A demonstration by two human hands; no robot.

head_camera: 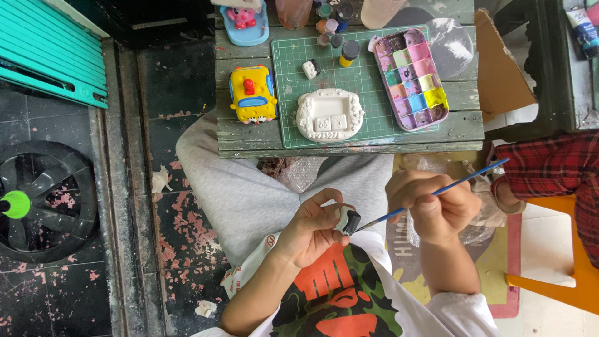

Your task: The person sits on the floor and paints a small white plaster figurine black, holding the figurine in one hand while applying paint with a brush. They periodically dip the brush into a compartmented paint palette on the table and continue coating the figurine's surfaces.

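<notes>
My left hand (312, 228) pinches a small plaster piece (349, 220), white with a black-painted end, over my lap. My right hand (430, 203) grips a thin blue paintbrush (465, 182); its tip rests against the piece's black end. On the wooden table (462, 128) ahead lies a green cutting mat (293, 81) with a white unpainted plaster figure (329, 114) and a small black-and-white piece (310, 68). A lilac paint palette (412, 78) with several coloured wells sits at the mat's right edge.
A yellow car-shaped figure (253, 93) stands left of the mat, a pink figure on a blue tray (244, 22) behind it. Small paint pots (334, 28) cluster at the back. Another person's red plaid sleeve (549, 165) is at the right, above an orange stool (580, 281).
</notes>
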